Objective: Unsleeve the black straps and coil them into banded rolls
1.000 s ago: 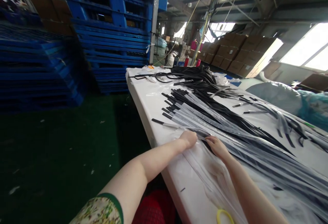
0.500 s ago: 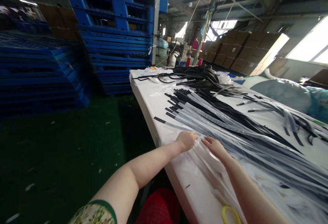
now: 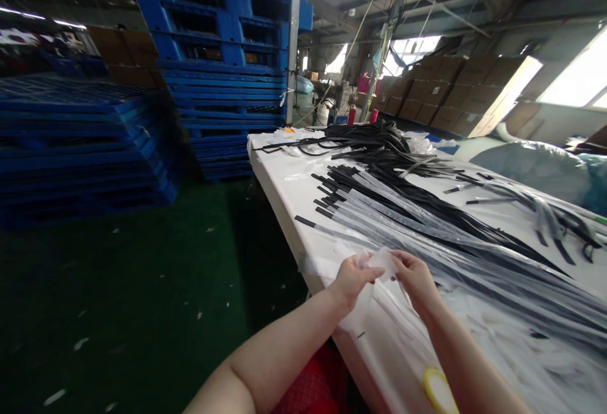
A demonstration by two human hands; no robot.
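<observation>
My left hand [image 3: 351, 277] and my right hand [image 3: 413, 275] are raised a little above the near edge of the white table [image 3: 284, 180]. Between them they pinch the end of a clear plastic sleeve [image 3: 382, 261], fingers closed on it. The sleeve hangs down toward the table between my wrists. Just beyond my hands lies a fan of long black strips in clear sleeves [image 3: 427, 224]. A tangle of loose black strips [image 3: 365, 139] is heaped at the far end.
A yellow ring [image 3: 439, 389] lies on the table by my right forearm. Blue pallets [image 3: 222, 66] are stacked left of the table over a green floor [image 3: 142, 287]. Cardboard boxes [image 3: 450, 98] stand at the back, bagged bundles [image 3: 531, 174] to the right.
Both hands lifted off the pile of sleeves and came together, now holding up the end of one clear sleeve. The camera view shifted slightly left and back.
</observation>
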